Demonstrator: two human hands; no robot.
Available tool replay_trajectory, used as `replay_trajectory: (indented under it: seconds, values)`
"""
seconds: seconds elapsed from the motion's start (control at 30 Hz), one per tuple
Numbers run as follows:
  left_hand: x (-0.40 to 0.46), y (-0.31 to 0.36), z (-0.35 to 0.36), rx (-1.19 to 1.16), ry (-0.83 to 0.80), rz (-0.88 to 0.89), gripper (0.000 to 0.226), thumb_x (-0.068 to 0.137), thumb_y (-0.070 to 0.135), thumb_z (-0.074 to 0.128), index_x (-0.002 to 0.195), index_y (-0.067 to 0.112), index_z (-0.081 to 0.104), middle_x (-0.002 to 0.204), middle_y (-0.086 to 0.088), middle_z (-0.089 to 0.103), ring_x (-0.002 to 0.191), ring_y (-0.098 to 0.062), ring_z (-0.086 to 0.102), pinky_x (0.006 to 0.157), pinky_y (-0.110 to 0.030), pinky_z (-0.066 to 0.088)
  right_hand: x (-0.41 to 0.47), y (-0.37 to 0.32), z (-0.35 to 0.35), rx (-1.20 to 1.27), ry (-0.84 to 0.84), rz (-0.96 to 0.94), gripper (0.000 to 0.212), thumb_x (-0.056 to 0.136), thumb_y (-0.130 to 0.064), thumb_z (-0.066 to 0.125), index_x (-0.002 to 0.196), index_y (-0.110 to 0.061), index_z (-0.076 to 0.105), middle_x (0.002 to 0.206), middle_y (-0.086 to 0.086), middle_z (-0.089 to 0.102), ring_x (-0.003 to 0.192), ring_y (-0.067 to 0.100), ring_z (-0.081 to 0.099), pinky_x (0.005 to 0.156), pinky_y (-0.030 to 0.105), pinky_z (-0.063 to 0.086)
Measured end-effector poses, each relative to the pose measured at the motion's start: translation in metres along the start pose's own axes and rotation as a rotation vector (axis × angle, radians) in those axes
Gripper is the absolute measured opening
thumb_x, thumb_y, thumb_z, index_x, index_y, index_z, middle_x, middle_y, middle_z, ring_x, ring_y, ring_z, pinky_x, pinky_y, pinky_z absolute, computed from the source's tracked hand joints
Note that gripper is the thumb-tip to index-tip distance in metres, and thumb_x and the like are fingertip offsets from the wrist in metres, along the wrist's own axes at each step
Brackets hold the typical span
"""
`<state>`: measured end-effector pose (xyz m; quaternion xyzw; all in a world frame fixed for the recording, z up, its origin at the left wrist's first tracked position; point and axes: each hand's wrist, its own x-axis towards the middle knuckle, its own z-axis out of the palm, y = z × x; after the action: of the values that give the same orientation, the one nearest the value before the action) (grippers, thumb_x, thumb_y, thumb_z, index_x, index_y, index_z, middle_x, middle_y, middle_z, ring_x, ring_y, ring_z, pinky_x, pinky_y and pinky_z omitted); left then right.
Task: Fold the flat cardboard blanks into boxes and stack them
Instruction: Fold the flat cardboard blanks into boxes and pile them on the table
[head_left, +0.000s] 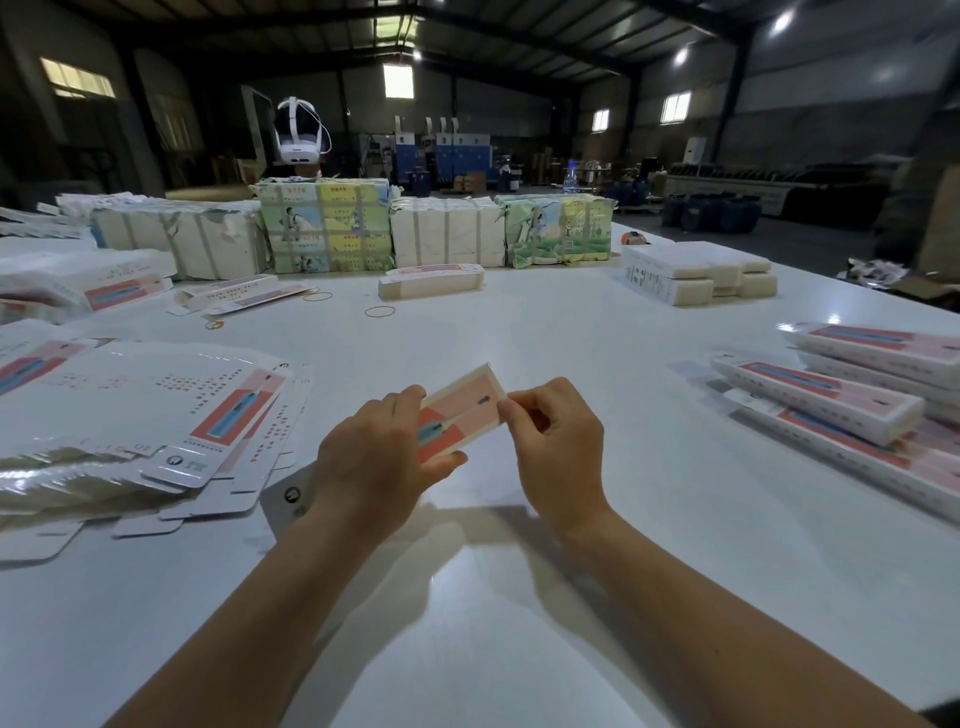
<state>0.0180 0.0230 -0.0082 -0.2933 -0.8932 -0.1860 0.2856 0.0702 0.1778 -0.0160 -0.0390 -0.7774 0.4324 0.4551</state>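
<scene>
Counter (519, 332), white, carries all the stock. Bundles (324, 226) of strapped paper stand along the far edge at 12 o'clock, four counted. Flat blanks (156, 415) lie fanned in a heap at 9 o'clock; the number is too many to count, so most of the work remains. Finished boxes (815, 400) lie stacked at 3 o'clock; four or so can be told apart, the rest run out of view. One further folded box (431, 280) lies alone near 12 o'clock. Rubber bands (380, 312) lie loose beyond the hands, three counted.

Box in hand (462, 413) is held above the counter at centre, formed into its sleeve shape. Left hand (379, 457) grips its near end, fingers curled round it. Right hand (550, 431) pinches the far right edge between thumb and fingers. Judgement: the end flaps look still to be closed, then stacking at 3 o'clock.
</scene>
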Motion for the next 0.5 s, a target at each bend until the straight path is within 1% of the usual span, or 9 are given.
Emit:
replay_trajectory:
  seconds: [0.07, 0.1, 0.13, 0.2, 0.27, 0.33, 0.4, 0.43, 0.5]
  values:
    - [0.001, -0.007, 0.0, 0.03, -0.04, 0.006, 0.062, 0.077, 0.056, 0.065, 0.122, 0.017, 0.051, 0.111, -0.002, 0.063, 0.087, -0.021, 0.063, 0.07, -0.03, 0.05, 0.001, 0.0, -0.002, -0.049, -0.057, 0.023, 0.013, 0.088, -0.009, 0.063, 0.079, -0.016, 0.069, 0.075, -0.01, 0.054, 0.07, 0.002, 0.054, 0.064, 0.011, 0.041]
    - [0.001, -0.012, 0.0, 0.021, -0.053, 0.012, 0.058, 0.077, 0.057, 0.065, 0.119, 0.019, 0.051, 0.11, 0.0, 0.064, 0.086, -0.02, 0.063, 0.069, -0.03, 0.05, 0.001, -0.002, -0.003, -0.08, -0.102, 0.016, 0.009, 0.089, -0.01, 0.063, 0.091, -0.013, 0.071, 0.084, -0.007, 0.057, 0.077, 0.002, 0.055, 0.071, 0.015, 0.044]
    - [0.001, -0.018, -0.002, 0.005, -0.061, 0.019, 0.054, 0.075, 0.056, 0.066, 0.114, 0.021, 0.053, 0.106, 0.001, 0.065, 0.082, -0.02, 0.063, 0.067, -0.03, 0.05, 0.001, -0.004, -0.003, -0.138, -0.15, -0.023, 0.022, 0.088, -0.013, 0.063, 0.11, -0.011, 0.068, 0.1, -0.002, 0.058, 0.092, 0.006, 0.055, 0.083, 0.02, 0.047]
    - [0.004, -0.029, 0.001, -0.001, -0.041, 0.068, 0.053, 0.069, 0.059, 0.069, 0.107, 0.025, 0.053, 0.095, 0.004, 0.067, 0.07, -0.018, 0.062, 0.059, -0.028, 0.049, 0.001, -0.003, -0.007, -0.272, -0.328, -0.147, 0.064, 0.085, -0.019, 0.066, 0.143, -0.018, 0.04, 0.139, 0.005, 0.038, 0.127, 0.017, 0.035, 0.105, 0.026, 0.034]
    - [0.003, -0.052, 0.006, 0.042, -0.061, 0.127, 0.058, 0.062, 0.066, 0.064, 0.105, 0.03, 0.049, 0.086, 0.008, 0.065, 0.062, -0.012, 0.059, 0.055, -0.027, 0.051, 0.0, -0.007, -0.001, -0.409, -0.524, -0.302, 0.087, 0.082, -0.022, 0.069, 0.15, -0.027, 0.016, 0.155, -0.003, 0.01, 0.142, 0.019, 0.006, 0.115, 0.036, 0.016]
    - [0.005, -0.062, 0.024, -0.051, -0.173, 0.123, 0.066, 0.056, 0.068, 0.065, 0.11, 0.033, 0.047, 0.088, 0.009, 0.062, 0.07, -0.014, 0.063, 0.062, -0.036, 0.056, -0.001, -0.002, -0.002, -0.543, -0.603, -0.435, 0.088, 0.081, -0.02, 0.07, 0.15, -0.026, 0.016, 0.157, 0.001, 0.009, 0.143, 0.024, 0.0, 0.116, 0.049, 0.011]
    - [0.009, -0.071, 0.042, -0.207, -0.287, 0.086, 0.077, 0.053, 0.064, 0.075, 0.116, 0.029, 0.05, 0.096, 0.002, 0.064, 0.082, -0.023, 0.064, 0.073, -0.047, 0.054, -0.001, 0.001, -0.002, -0.589, -0.625, -0.509, 0.075, 0.082, -0.018, 0.069, 0.147, -0.018, 0.031, 0.151, 0.009, 0.03, 0.138, 0.03, 0.017, 0.111, 0.054, 0.021]
    - [0.013, -0.075, 0.051, -0.206, -0.29, 0.136, 0.077, 0.055, 0.067, 0.074, 0.118, 0.03, 0.051, 0.097, 0.001, 0.065, 0.083, -0.022, 0.063, 0.074, -0.046, 0.052, 0.001, 0.004, -0.004, -0.597, -0.632, -0.515, 0.07, 0.082, -0.018, 0.069, 0.144, -0.015, 0.037, 0.144, 0.011, 0.039, 0.132, 0.031, 0.027, 0.106, 0.052, 0.027]
    - [0.022, -0.085, 0.064, -0.071, -0.142, 0.288, 0.077, 0.065, 0.074, 0.061, 0.127, 0.031, 0.049, 0.108, 0.002, 0.062, 0.091, -0.019, 0.06, 0.081, -0.043, 0.05, 0.006, 0.008, -0.007, -0.632, -0.609, -0.481, 0.065, 0.083, -0.024, 0.069, 0.141, -0.012, 0.042, 0.134, 0.013, 0.048, 0.119, 0.033, 0.039, 0.095, 0.047, 0.036]
